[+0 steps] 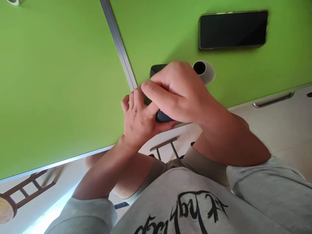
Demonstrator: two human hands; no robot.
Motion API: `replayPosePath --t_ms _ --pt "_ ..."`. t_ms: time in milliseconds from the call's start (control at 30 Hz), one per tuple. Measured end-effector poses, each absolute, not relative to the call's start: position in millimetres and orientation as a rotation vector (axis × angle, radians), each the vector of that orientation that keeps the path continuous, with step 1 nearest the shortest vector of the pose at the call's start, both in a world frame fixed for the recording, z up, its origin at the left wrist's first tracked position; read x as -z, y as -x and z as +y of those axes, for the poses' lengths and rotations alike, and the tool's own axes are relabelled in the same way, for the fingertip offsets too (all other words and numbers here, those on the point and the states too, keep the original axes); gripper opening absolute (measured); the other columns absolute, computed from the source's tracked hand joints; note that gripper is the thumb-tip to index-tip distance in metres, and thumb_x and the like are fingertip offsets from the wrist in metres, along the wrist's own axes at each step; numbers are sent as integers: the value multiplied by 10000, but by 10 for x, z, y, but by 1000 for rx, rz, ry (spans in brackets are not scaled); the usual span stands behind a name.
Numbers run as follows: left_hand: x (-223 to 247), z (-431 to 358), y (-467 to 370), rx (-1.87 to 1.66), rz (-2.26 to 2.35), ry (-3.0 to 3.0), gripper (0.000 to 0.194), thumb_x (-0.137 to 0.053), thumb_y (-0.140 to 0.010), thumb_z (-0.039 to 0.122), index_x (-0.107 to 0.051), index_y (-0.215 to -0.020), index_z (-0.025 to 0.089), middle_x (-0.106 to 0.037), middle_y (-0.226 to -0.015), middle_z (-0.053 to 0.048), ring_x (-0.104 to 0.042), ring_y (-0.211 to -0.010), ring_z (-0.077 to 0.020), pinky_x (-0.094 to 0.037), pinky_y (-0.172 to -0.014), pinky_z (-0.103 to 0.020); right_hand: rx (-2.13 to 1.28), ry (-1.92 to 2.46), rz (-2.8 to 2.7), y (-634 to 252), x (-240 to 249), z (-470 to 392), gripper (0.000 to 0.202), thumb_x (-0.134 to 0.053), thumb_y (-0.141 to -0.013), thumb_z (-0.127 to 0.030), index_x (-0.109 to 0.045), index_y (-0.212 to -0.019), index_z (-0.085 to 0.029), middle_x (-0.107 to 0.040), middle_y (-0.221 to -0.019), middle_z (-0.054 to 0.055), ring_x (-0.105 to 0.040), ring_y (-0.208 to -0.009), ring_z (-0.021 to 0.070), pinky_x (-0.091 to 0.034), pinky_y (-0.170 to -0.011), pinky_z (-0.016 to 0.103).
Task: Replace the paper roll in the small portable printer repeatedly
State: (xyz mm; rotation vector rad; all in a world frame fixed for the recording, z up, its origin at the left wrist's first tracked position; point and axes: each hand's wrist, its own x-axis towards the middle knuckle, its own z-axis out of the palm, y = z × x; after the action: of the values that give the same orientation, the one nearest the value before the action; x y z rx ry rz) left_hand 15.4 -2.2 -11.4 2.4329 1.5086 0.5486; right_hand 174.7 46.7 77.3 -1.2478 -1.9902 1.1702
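Observation:
A dark, box-like object (163, 116) with rounded corners sits at the front edge of the green table, mostly covered by both hands. My left hand (138, 118) grips it from the left, its thumb along the near side and its fingers bent over the far side. Across the top lies my right hand (179, 92), fingers closed, with its thumb reaching to the left hand's fingers. Its other fingertips are hidden, so I cannot see exactly what they pinch. Just beyond the right wrist, a small white cylinder with a dark opening (200, 67) is on the table.
A black smartphone (234, 31) lies at the far right of the green table (60, 81). A grey metal strip (119, 42) divides the tabletop. Part of a white object (15, 2) shows at the top left. Below the edge are a metal handle (274, 100) and a wooden stool (7, 208).

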Motion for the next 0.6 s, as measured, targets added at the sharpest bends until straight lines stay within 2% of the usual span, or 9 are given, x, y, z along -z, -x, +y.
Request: replayPosePath --t_ms 133,267,333,433,467,533,600 --pt "124 -18 -133 -508 1499 -2434 842 -679 -803 830 -587 -1457 308 -601 -1419 -198 -546 -1312 -465 -321 -1117 -644 -1203 1199 -1975 -1759 -744 482 423 -542 -976 -312 -592 -565 -226 -558 -573 -4 -458 -594 149 -375 -600 334" --pt "103 -26 -106 -527 1478 -2411 805 -695 -835 780 -570 -1447 271 -609 -1407 -203 -564 -1306 -456 -353 -1104 -613 -1193 1149 -1963 -1770 -818 462 487 -548 -991 -317 -387 -542 -218 -400 -525 -20 -360 -553 126 -314 -583 342" --pt "89 -35 -88 -592 1452 -2394 856 -700 -855 749 -487 -1502 232 -607 -1417 -222 -570 -1316 -438 -379 -1096 -578 -1154 1149 -1979 -1814 -922 424 516 -590 -976 -296 -300 -556 -221 -317 -518 -37 -294 -534 113 -302 -591 338" --pt "67 -46 -69 -697 1407 -2370 1013 -698 -835 790 -348 -1566 182 -625 -1401 -229 -605 -1293 -401 -403 -1094 -524 -840 1326 -1977 -1976 -1053 372 484 -586 -961 -217 -297 -573 -226 -261 -533 -44 -232 -536 111 -330 -622 339" --pt "59 -49 -68 -712 1397 -2368 1050 -688 -825 816 -329 -1574 174 -629 -1399 -228 -615 -1284 -395 -404 -1097 -511 -690 1386 -1945 -2051 -1062 370 434 -603 -938 -219 -340 -593 -234 -271 -539 -43 -250 -547 116 -341 -635 346" --pt "36 -56 -71 -724 1399 -2371 1063 -655 -827 846 -331 -1579 167 -637 -1400 -228 -625 -1283 -389 -399 -1110 -496 -503 1472 -1979 -2200 -1016 400 373 -587 -946 -283 -398 -627 -244 -412 -606 -19 -393 -605 131 -388 -694 366" --pt "7 -61 -73 -711 1411 -2379 1017 -631 -860 830 -355 -1580 166 -640 -1413 -224 -626 -1302 -378 -401 -1121 -481 -394 1504 -2057 -2302 -912 459 245 -575 -943 -304 -512 -711 -255 -599 -786 -4 -577 -808 178 -456 -841 394"
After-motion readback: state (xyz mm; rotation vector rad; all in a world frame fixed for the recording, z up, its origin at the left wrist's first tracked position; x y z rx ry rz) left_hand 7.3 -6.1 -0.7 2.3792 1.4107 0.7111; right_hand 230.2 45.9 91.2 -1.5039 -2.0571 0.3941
